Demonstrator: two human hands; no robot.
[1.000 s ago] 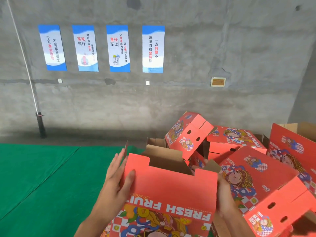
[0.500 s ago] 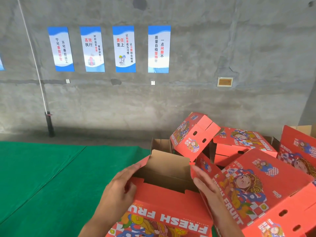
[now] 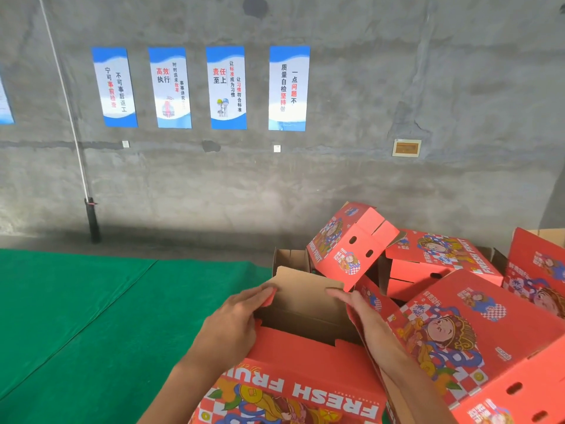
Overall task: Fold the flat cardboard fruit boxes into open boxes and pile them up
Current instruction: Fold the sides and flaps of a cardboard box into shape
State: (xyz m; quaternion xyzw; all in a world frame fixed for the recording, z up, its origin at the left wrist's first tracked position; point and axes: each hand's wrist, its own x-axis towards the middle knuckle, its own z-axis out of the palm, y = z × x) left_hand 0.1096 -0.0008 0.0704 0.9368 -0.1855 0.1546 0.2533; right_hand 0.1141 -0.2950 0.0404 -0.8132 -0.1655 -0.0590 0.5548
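Observation:
A red "FRESH FRUIT" cardboard box (image 3: 305, 359) stands open-topped right in front of me, its brown inside (image 3: 305, 298) showing. My left hand (image 3: 235, 322) lies over the box's left end, with straight fingers pressing a small red flap inward. My right hand (image 3: 363, 313) presses the right end flap with its fingers stretched toward the brown far wall. Folded red boxes are heaped at the right: a tilted one (image 3: 348, 243) on top, a second (image 3: 440, 255) behind, and a big one (image 3: 474, 328) touching my right forearm.
Green cloth (image 3: 91, 316) covers the surface to the left. Behind stands a concrete wall with several blue-and-white posters (image 3: 226, 87). A thin pole with a black base (image 3: 91, 218) leans at the left. Another red box (image 3: 541, 270) sits at the far right edge.
The near red panel has dropped from upright to lower in front of me. Both hands have moved from its sides onto the end flaps and pushed them inward.

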